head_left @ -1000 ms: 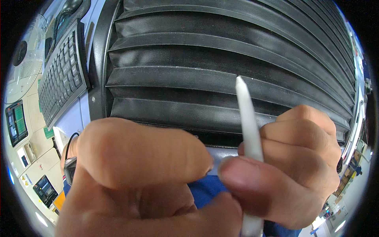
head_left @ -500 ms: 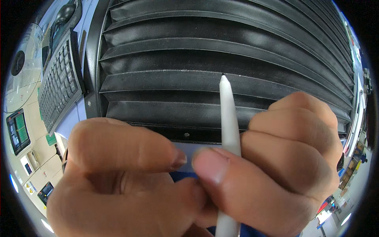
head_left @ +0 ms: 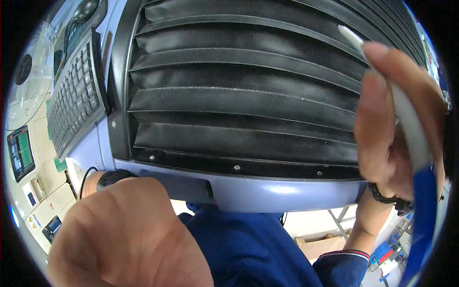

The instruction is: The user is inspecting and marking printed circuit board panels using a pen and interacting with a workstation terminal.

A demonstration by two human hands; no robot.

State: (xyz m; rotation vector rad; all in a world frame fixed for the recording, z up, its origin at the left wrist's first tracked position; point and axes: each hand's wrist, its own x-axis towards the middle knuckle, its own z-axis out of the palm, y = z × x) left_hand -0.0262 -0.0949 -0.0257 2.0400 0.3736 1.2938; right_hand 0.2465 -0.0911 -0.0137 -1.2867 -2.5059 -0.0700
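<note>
High on the right, my right hand (head_left: 397, 115) grips a slim, tapered pen-like tool (head_left: 415, 129) between thumb and fingers. Its pale pointed end is tilted up and left over the black ribbed bellows cover (head_left: 248, 95). Toward the lower right the shaft turns blue and bends with the lens. At the lower left my left hand (head_left: 129, 234) is close to the camera, its palm side showing. Its fingers are hidden, so I cannot see what they hold, if anything.
The bellows cover is edged by a lavender machine frame (head_left: 287, 195). A black keyboard (head_left: 79, 98) stands tilted at the left, below a dark mouse (head_left: 86, 10). A fan (head_left: 40, 71) and a small screen (head_left: 21, 153) are farther left.
My hands were together at the centre and have moved apart. The right hand rose to the right with the tool; the left dropped toward the lower left. More of the machine's front edge shows.
</note>
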